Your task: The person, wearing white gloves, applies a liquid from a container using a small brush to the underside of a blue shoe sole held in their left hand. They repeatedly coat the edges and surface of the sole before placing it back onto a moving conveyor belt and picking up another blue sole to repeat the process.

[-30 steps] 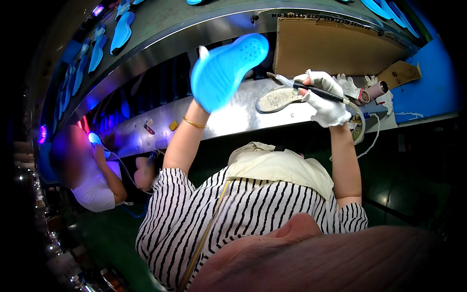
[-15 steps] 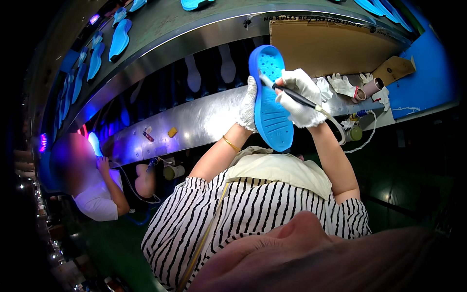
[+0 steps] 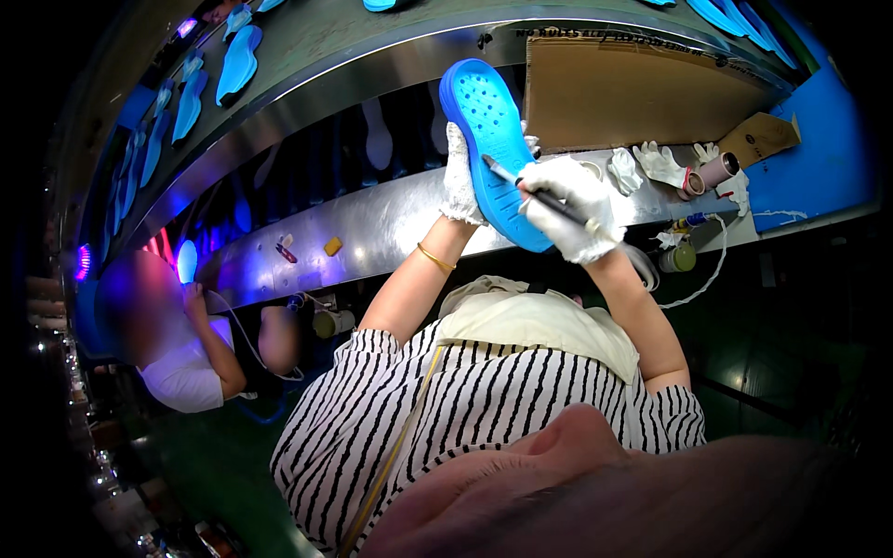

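Note:
A bright blue shoe sole [image 3: 482, 107] is held up in front of me, tilted with its far end to the left. Its far part has small holes and its nearer part has grooves. White-gloved, my left hand [image 3: 459, 181] grips the sole's left edge, some fingers hidden behind it. My right hand [image 3: 577, 206], also gloved, is closed around a brush [image 3: 551, 198] with a dark handle. The brush tip meets the sole's face around its middle. A pale hose [image 3: 642, 265] shows below my right hand; the glove hides where it joins the brush. The sole's nearest end is partly behind that hand.
A metal ledge [image 3: 372, 223] runs ahead, bearing a yellow block [image 3: 332, 246]. Right are a cardboard sheet [image 3: 642, 98], gloves [image 3: 660, 166] and a spool [image 3: 716, 172]. Above, a conveyor belt [image 3: 321, 42] carries blue soles [image 3: 239, 63]. A co-worker [image 3: 191, 367] sits left.
The sole has moved up and left, its far end leaning further left. The brush tip has shifted from near the holed part to the middle of the sole.

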Action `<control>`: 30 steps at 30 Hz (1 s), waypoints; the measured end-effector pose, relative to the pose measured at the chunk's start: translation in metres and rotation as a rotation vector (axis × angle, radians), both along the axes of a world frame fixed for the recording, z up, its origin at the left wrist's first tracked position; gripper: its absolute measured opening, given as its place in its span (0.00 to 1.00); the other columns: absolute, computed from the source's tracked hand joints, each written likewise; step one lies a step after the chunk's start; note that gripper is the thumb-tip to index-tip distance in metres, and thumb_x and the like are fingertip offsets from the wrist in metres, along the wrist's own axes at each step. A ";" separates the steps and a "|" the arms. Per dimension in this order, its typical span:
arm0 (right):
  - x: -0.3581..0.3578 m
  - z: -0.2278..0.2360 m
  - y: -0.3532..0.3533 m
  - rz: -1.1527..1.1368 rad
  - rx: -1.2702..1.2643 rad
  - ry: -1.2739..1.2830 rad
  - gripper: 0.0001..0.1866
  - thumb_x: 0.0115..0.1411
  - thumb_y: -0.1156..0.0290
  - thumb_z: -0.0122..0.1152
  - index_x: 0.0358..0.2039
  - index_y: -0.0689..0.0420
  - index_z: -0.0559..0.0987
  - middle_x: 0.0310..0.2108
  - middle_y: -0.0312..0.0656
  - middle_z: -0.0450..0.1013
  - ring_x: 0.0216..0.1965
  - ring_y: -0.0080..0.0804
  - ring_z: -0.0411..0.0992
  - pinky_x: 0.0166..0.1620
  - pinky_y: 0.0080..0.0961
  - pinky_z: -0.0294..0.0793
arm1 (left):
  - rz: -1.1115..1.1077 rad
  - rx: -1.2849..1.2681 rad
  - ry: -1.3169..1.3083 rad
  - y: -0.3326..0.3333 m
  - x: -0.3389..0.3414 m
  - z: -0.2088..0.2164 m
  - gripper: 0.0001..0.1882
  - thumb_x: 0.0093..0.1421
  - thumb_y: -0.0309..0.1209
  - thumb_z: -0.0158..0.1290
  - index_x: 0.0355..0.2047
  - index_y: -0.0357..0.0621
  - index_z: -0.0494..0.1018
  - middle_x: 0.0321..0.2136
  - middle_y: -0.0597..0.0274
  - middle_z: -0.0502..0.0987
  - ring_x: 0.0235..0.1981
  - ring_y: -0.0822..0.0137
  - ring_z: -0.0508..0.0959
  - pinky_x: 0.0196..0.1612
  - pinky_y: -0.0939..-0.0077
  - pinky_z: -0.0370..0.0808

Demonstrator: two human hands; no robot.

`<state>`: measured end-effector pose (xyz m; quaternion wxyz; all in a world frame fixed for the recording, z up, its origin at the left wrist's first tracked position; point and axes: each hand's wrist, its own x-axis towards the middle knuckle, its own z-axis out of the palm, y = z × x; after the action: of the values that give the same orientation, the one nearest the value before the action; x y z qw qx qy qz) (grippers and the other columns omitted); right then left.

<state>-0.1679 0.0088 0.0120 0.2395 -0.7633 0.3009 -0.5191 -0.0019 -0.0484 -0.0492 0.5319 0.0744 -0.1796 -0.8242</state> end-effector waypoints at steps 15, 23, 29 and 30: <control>-0.014 0.007 0.006 0.041 0.493 -0.152 0.07 0.52 0.78 0.64 0.33 0.60 0.79 0.29 0.37 0.76 0.34 0.22 0.74 0.40 0.22 0.73 | -0.052 0.004 0.141 -0.004 0.009 0.021 0.52 0.53 0.74 0.37 0.62 0.40 0.56 0.56 0.47 0.66 0.55 0.50 0.70 0.59 0.48 0.66; -0.029 0.005 -0.005 0.024 0.332 -0.325 0.07 0.54 0.84 0.58 0.35 0.62 0.76 0.32 0.38 0.74 0.33 0.20 0.72 0.39 0.18 0.73 | -0.040 -0.108 -0.033 0.028 -0.025 0.043 0.54 0.52 0.75 0.35 0.66 0.45 0.49 0.63 0.47 0.57 0.61 0.46 0.63 0.62 0.49 0.62; -0.009 0.006 0.008 0.072 0.451 -0.397 0.06 0.53 0.84 0.58 0.31 0.61 0.75 0.29 0.39 0.75 0.29 0.23 0.73 0.36 0.20 0.73 | 0.023 -0.185 0.008 0.012 -0.022 0.048 0.51 0.55 0.71 0.38 0.66 0.45 0.49 0.63 0.49 0.57 0.62 0.47 0.61 0.64 0.48 0.59; -0.016 0.004 0.006 -0.022 0.467 -0.351 0.06 0.52 0.85 0.58 0.31 0.62 0.75 0.29 0.40 0.75 0.31 0.24 0.73 0.36 0.22 0.73 | 0.029 -0.186 0.030 0.013 -0.023 0.049 0.51 0.55 0.71 0.39 0.66 0.43 0.50 0.63 0.49 0.58 0.62 0.48 0.62 0.64 0.48 0.59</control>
<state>-0.1838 0.0148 0.0160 0.4514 -0.5828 0.3745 -0.5624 -0.0245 -0.0351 0.0000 0.5512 0.0148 -0.2461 -0.7971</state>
